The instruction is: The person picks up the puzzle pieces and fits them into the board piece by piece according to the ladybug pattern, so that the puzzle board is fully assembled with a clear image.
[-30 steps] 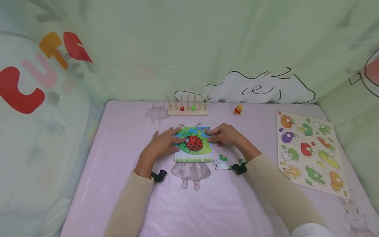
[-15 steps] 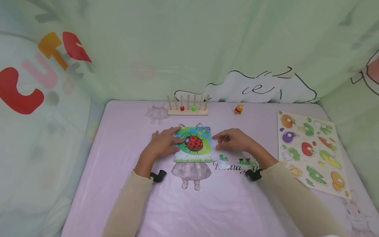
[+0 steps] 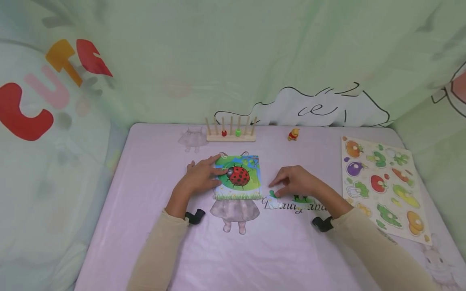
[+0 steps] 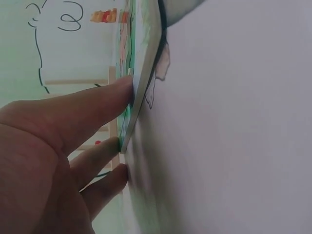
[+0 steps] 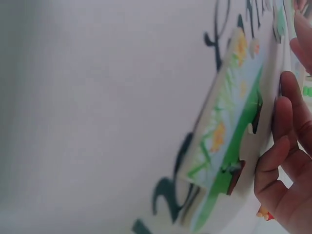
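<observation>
My left hand (image 3: 199,176) rests along the left side of a square ladybug puzzle board (image 3: 239,190), its fingertips on the picture. In the left wrist view the board (image 4: 146,58) is seen edge-on, with the fingers (image 4: 109,105) on its face. To the right, my right hand (image 3: 296,180) hovers low with thumb and index finger apart, over a small jigsaw piece (image 3: 273,195) in green and white. Whether they touch it cannot be told. Beneath that hand lies another jigsaw piece (image 5: 226,129) with printed grass and flowers.
Behind the board stands a wooden peg rack (image 3: 231,138) with a red and a green bead. A small bear figurine (image 3: 293,134) is near the back edge. A vegetable peg puzzle (image 3: 386,190) lies at the right, by the right forearm.
My right hand has left the board's upper right edge and moved right and toward me, to the loose jigsaw piece. My left hand has stayed on the board.
</observation>
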Demonstrator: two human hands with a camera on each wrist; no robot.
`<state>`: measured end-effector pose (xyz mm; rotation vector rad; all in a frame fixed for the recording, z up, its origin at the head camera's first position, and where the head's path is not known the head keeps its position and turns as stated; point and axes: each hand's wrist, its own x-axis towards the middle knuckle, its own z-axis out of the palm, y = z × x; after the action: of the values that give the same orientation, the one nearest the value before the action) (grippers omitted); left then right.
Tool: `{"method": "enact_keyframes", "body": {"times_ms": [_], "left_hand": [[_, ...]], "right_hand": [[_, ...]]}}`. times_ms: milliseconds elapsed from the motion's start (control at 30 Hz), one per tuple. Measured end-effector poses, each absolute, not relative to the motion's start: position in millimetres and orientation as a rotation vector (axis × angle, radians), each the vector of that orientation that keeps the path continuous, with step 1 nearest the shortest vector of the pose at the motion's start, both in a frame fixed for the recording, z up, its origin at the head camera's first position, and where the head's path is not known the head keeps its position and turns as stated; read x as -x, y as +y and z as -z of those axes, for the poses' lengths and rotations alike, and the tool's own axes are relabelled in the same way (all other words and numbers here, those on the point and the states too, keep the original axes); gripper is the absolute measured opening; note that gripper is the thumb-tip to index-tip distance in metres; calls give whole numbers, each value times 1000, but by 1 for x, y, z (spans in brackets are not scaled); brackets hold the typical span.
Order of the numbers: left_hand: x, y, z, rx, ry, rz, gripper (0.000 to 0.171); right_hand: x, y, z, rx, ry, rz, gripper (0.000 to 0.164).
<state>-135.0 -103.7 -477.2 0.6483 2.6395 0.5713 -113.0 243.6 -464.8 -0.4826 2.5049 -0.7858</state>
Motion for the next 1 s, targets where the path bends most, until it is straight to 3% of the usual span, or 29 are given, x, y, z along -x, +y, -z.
{"method": "enact_keyframes", "body": {"times_ms": [1000], "left_hand": [[135, -104, 476, -641, 2628, -572, 49]], "right_hand": [[109, 240, 467, 532, 2502, 772, 27]]}}
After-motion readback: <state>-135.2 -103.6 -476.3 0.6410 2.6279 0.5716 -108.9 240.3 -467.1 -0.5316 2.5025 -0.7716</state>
